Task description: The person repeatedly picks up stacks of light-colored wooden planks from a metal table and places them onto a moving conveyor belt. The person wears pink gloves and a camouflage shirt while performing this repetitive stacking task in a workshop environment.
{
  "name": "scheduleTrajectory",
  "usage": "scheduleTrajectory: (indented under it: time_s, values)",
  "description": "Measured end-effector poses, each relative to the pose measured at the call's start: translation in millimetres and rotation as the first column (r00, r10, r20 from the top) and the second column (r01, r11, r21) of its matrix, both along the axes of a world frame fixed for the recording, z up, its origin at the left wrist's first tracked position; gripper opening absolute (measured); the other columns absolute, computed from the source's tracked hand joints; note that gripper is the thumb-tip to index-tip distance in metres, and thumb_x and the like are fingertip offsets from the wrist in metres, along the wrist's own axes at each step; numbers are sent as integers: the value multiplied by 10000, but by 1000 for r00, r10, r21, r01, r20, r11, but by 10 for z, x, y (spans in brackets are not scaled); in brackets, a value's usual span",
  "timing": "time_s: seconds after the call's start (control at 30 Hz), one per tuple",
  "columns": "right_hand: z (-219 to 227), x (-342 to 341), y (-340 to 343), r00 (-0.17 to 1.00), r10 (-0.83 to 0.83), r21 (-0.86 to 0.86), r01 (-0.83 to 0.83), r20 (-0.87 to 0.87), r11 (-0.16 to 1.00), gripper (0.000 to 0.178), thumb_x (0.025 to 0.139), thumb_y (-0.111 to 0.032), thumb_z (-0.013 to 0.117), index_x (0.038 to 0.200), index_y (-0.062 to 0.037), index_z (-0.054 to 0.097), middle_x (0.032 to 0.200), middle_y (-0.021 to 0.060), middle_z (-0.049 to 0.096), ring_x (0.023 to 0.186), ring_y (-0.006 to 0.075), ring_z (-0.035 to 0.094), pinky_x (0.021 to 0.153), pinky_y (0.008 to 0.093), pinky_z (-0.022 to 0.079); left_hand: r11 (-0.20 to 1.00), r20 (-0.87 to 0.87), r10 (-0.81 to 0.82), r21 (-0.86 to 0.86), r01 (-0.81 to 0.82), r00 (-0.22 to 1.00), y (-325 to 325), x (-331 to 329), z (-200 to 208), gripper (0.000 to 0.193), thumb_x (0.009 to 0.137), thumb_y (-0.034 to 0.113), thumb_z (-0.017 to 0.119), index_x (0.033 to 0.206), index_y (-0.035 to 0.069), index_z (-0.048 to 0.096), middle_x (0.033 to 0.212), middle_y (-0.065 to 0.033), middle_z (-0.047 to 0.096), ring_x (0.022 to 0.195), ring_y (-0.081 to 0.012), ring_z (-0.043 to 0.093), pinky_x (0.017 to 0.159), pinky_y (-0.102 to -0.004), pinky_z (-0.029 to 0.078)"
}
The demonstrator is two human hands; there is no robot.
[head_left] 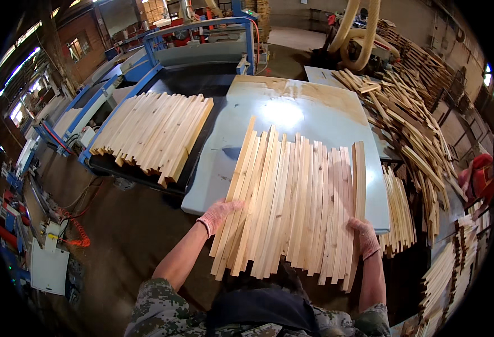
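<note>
A row of pale wooden strips (292, 202) lies side by side in front of me, partly on a light grey table (213, 163), with uneven ends jutting past its near edge. In a pinkish knit glove, my left hand (222, 215) grips the row's left edge, its thumb over the outer strip. My right hand (364, 237), gloved alike, is closed against the right edge, where one strip stands higher and leans apart at its far end. The fingers beneath the wood are hidden.
Left of the table, a second batch of strips (154, 132) rests on a black conveyor belt (193, 84) with a blue frame (202, 23). A heap of loose wood (410, 123) and more stacked strips (396, 213) are on the right. A red coiled hose (76, 233) hangs at left.
</note>
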State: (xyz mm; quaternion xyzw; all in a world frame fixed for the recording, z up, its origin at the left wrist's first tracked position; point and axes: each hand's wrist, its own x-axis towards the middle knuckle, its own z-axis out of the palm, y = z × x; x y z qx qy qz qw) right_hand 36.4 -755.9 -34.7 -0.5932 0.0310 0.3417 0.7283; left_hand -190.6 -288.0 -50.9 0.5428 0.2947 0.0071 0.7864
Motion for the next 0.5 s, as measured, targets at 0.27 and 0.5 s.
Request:
scheduleTrajectory:
  time_s: [0.27,0.5]
  values:
    - [-248,1359,1007,1000,-8,-7,8,-12,1000,571,947,-225,803,1382,76,587,1190,159,729,1053,279,739,926,435,631,993,9,85,78,-86,996,744,1110,134,733,942,259,837,1538,6,493,1402,-166,669,1214,-289,695,1011,-458,604]
    - [-728,2512,1596,993,-63,25,60,100,998,628,971,-307,793,1442,36,559,1231,139,728,1091,260,720,982,404,592,784,-397,140,604,144,907,1312,2240,509,940,852,416,922,1560,-12,476,1447,-199,656,1271,-295,671,1101,-419,536]
